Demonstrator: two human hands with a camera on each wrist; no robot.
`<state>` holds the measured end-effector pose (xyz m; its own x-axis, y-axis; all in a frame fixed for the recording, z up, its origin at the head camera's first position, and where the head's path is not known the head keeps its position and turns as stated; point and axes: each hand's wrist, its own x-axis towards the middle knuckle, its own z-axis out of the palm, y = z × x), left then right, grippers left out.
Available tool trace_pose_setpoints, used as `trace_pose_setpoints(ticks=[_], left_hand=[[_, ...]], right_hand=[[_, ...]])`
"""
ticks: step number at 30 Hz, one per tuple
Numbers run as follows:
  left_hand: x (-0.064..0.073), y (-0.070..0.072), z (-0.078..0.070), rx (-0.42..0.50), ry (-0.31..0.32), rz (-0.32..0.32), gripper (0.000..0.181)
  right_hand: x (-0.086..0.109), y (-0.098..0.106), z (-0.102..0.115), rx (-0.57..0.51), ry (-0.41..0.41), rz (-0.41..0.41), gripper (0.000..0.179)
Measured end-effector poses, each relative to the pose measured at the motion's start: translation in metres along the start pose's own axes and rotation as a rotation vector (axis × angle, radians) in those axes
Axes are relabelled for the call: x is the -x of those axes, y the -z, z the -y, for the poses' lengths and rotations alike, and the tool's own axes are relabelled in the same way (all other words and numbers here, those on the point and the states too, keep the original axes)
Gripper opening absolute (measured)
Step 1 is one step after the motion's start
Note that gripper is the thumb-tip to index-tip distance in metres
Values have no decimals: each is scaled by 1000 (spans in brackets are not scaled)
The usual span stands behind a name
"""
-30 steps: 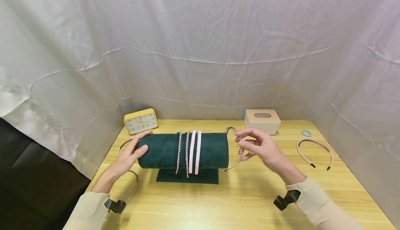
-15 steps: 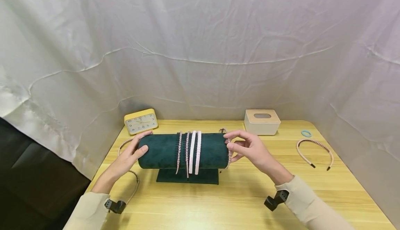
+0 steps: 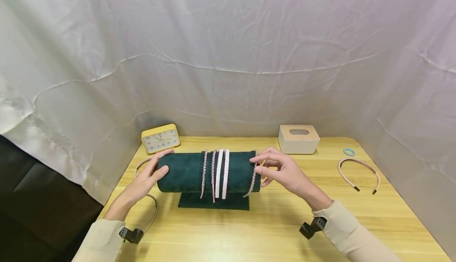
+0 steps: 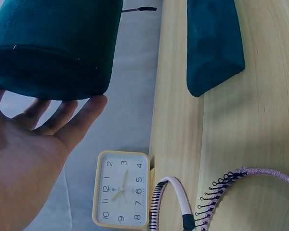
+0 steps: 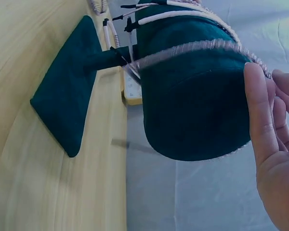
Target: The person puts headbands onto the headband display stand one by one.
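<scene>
A dark green cylindrical headband stand [image 3: 181, 173] rises from a flat base [image 3: 190, 201] on the table. My left hand [image 3: 142, 181] rests against its left end, thumb in front; in the left wrist view its straight fingers [image 4: 82, 120] touch the end's edge. At the right end, my right hand [image 3: 285, 173] pinches a pink braided headband [image 3: 252, 183] between thumb and fingers. That headband lies over the cylinder, its loop passing round the front in the right wrist view. Two braided headbands [image 3: 204, 175] and two smooth pale ones [image 3: 226, 175] sit around the middle.
Loose headbands lie on the left of the table, one a pink toothed headband [image 4: 214, 199]. Another headband [image 3: 377, 173] and a blue ring [image 3: 349, 152] are on the right. A yellow clock [image 3: 160, 139] and a white box with wooden top [image 3: 298, 145] stand at the back.
My right hand has moved left, bringing the braided headband from beside the cylinder's right end onto it. My left hand has stayed in place.
</scene>
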<state>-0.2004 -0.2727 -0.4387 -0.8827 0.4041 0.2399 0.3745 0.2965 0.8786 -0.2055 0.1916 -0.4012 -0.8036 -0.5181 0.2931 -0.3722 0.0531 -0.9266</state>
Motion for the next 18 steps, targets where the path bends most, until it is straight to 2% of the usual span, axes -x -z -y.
trace_pose_setpoints(ticks=[5, 10, 18], left_hand=[[1, 0, 0, 0, 1, -4, 55], [0, 0, 0, -4, 0, -6, 55], [0, 0, 0, -4, 0, -4, 54]], right_hand=[[0, 0, -1, 54, 37, -16, 27], [-2, 0, -5, 122, 65, -79, 29], [-4, 1, -8, 149, 58, -138, 33]])
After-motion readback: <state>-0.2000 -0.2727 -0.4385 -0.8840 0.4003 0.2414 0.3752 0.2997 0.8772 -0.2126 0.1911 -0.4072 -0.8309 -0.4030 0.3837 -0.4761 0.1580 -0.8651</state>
